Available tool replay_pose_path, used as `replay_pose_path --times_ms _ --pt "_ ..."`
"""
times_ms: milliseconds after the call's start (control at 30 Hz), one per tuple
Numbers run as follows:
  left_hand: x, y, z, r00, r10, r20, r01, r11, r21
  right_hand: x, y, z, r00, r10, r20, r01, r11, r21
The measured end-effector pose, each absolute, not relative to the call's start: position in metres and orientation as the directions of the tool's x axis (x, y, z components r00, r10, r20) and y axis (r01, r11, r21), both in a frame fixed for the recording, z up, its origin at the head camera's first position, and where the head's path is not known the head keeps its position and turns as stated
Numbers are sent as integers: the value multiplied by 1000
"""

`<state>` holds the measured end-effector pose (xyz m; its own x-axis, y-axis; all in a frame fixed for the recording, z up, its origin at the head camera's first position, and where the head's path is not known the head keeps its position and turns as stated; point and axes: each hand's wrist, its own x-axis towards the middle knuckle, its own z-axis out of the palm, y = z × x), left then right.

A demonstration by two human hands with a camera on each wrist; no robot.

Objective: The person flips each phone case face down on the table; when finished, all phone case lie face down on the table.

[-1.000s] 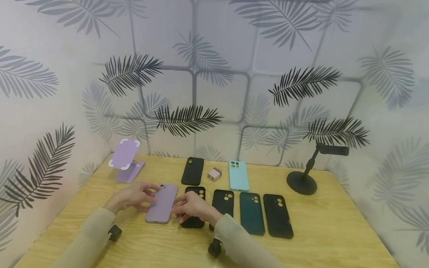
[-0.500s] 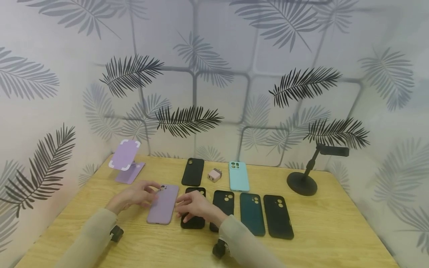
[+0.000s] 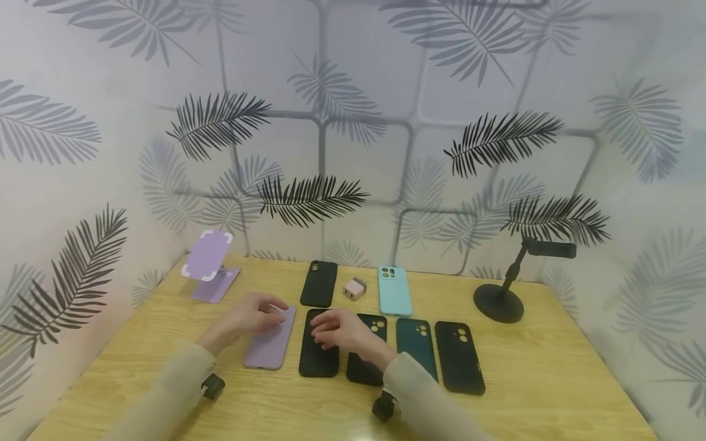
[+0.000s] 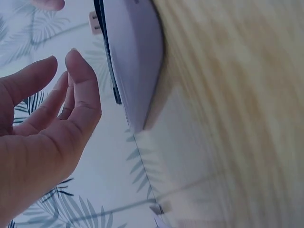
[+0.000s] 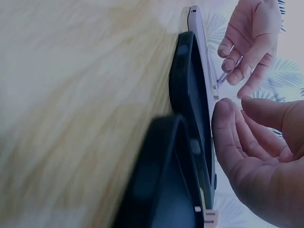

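A lilac phone case [image 3: 268, 353] lies back up on the wooden table, its camera end partly covered by my left hand [image 3: 246, 320]. In the left wrist view that hand [image 4: 61, 123] hovers apart from the case [image 4: 135, 57], fingers loosely bent around nothing. My right hand [image 3: 346, 331] is over the adjacent black phone case [image 3: 318, 360], hiding its upper right part. The right wrist view has my thumb and forefinger close together beside this black case [image 5: 183, 80]; I cannot tell whether they touch it. Nothing shows within the right hand [image 5: 256, 152].
To the right lie another black case [image 3: 364, 367], a dark teal case [image 3: 416, 346] and a black case [image 3: 459, 358]. Behind are a black case [image 3: 318, 283], a pink charger plug [image 3: 355, 288] and a light blue case [image 3: 394, 291]. Phone stands, purple [image 3: 208, 255] and black [image 3: 499, 303], flank them.
My left hand has moved right, from the lilac case's left edge to over its upper part. My right hand has shifted right, away from the lilac case, over the black one. The cases stay put.
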<state>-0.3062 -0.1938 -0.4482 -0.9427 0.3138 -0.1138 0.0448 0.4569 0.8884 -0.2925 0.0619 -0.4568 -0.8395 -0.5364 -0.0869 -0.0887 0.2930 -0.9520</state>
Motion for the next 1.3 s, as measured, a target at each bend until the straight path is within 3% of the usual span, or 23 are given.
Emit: replay_pose_path --times_ms 200,367,800,1033,1300 --pt "-303 -179 -452 -902 418 -113 27 315 949 -291 81 -450 -853 -512 -97 -95 336 -937" --pt "-301 -170 -453 -889 447 -101 54 321 946 -294 94 -449 -850 -512 -124 -65 335 -940" --pt "-297 -155 -450 -889 413 -195 -50 336 940 -293 103 -450 -836 -524 -164 -45 363 -931" --pt "-300 -155 -449 -923 341 -179 -93 254 963 -291 101 -449 -822 -543 -172 -33 347 -937" --pt "-304 -155 -450 -919 363 -151 -69 231 971 -290 93 -451 -803 -566 -188 7 307 -952"
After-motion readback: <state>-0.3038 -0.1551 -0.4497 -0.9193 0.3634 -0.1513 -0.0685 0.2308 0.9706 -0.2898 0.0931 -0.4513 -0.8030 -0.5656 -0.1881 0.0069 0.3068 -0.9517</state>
